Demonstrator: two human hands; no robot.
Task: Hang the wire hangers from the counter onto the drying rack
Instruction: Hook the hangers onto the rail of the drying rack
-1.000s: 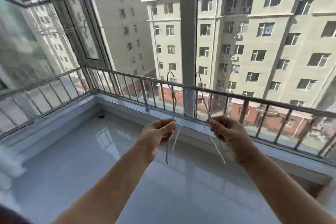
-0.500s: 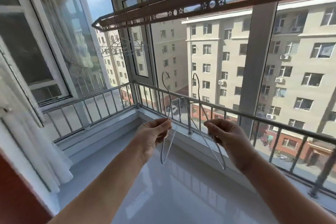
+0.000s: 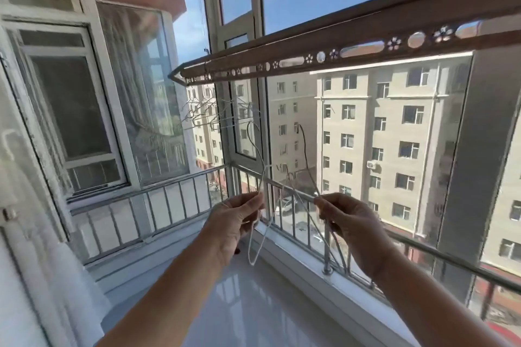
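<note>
While raised below the drying rack (image 3: 324, 56), each hand's grip, left (image 3: 234, 222) and right (image 3: 349, 222), pinched on one wire hanger (image 3: 258, 177).

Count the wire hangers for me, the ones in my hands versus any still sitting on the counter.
Hanger in the left hand: 1
Hanger in the right hand: 1
Hangers on the visible counter: 0
Total: 2, besides a blurry uncountable cluster already on the drying rack.
</note>
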